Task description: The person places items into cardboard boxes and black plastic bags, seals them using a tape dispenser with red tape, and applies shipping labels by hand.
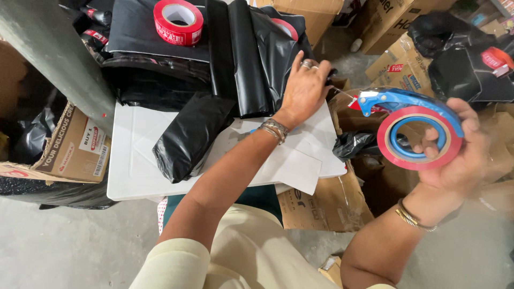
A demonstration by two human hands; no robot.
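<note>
Sideways, tape dispenser (415, 131) in right hand (455, 155); nose pointing left.

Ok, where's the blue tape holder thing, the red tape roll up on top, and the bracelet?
blue tape dispenser (407, 101), head view, on its blue handle.
red tape roll (178, 21), head view, on its top rim.
bracelet (274, 129), head view, on the band around the left wrist.

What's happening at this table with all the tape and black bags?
A person is working at a white table. The right hand holds a blue tape dispenser with a red roll in its grip. The left hand presses on a stack of black plastic bags. Another black bag lies on the table, and a spare red tape roll sits on the pile behind.
</note>
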